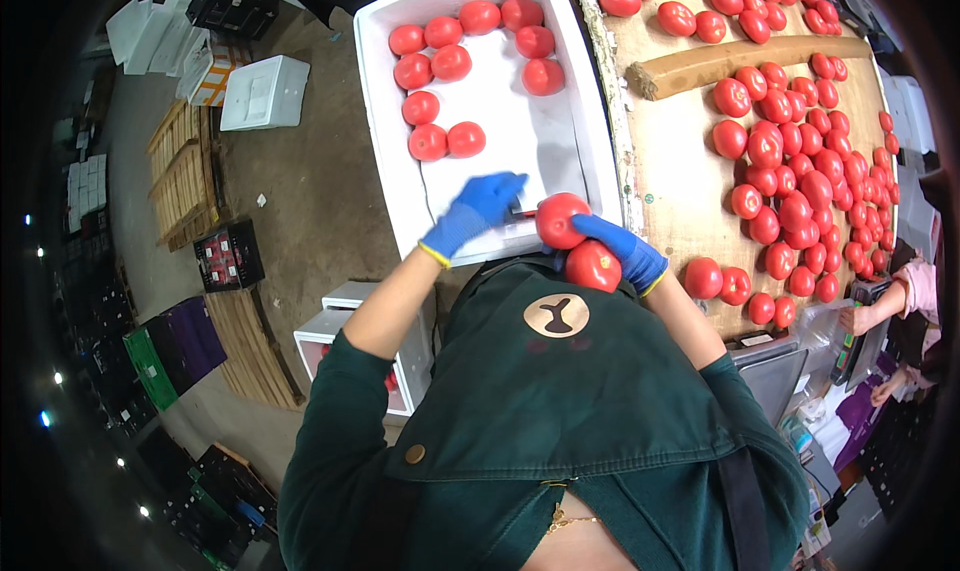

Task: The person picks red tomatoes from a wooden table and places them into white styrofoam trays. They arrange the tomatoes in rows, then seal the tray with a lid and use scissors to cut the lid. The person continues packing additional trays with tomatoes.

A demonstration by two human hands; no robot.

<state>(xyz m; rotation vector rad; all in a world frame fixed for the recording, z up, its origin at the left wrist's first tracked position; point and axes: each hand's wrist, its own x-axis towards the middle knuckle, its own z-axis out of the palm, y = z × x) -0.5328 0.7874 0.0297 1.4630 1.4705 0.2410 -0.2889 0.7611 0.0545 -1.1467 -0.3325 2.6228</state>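
A white foam box (pixel 379 113) lies in front of me, with red tomatoes (pixel 451 63) along its far end and both sides. My left hand (pixel 480 207), in a blue glove with a yellow cuff, is over the near part of the box; its fingers are extended and a small dark and red item shows just beside them, too unclear to name. My right hand (pixel 622 252), gloved alike, holds two tomatoes, one (pixel 562 220) above the box's near right corner and another (pixel 593 265) against my green apron (pixel 600 391).
On the right, a wooden sorting table (pixel 667 158) carries many loose tomatoes and a cardboard-like bar (pixel 750 60). Foam boxes (pixel 265 93), wooden pallets (pixel 251 346) and dark crates (pixel 229 256) stand left on the floor. Another person's hands (pixel 862 319) are at the far right.
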